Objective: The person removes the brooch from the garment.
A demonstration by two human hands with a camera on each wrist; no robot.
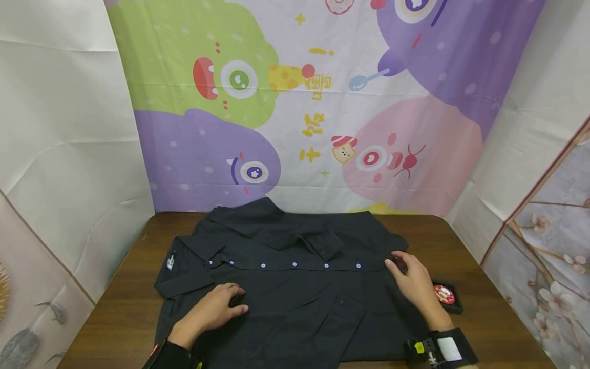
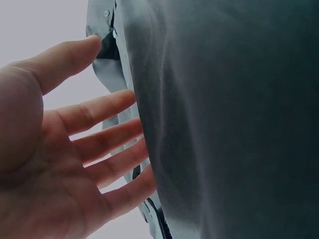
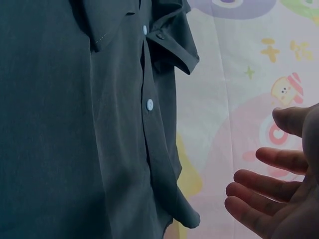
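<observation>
A black button-up shirt [image 1: 286, 297] lies spread sideways across the table, its row of pale buttons [image 1: 294, 264] running left to right. The collar [image 1: 184, 282] with a white label [image 1: 170, 261] is at the left. My left hand [image 1: 212, 310] is over the shirt just below the collar, fingers loosely bent and holding nothing. In the left wrist view its fingers are spread, fingertips right at the fabric. My right hand [image 1: 412, 279] is at the shirt's right end, near the hem. The right wrist view shows these fingers [image 3: 264, 184] apart and empty, beside the shirt's edge.
A small black square case [image 1: 456, 302] with a red round picture lies right of the shirt, partly behind my right hand. Brown wooden table [image 1: 120, 307] shows along both sides. A cartoon-printed cloth [image 1: 299, 179] hangs at the table's far edge, with white sheets at both sides.
</observation>
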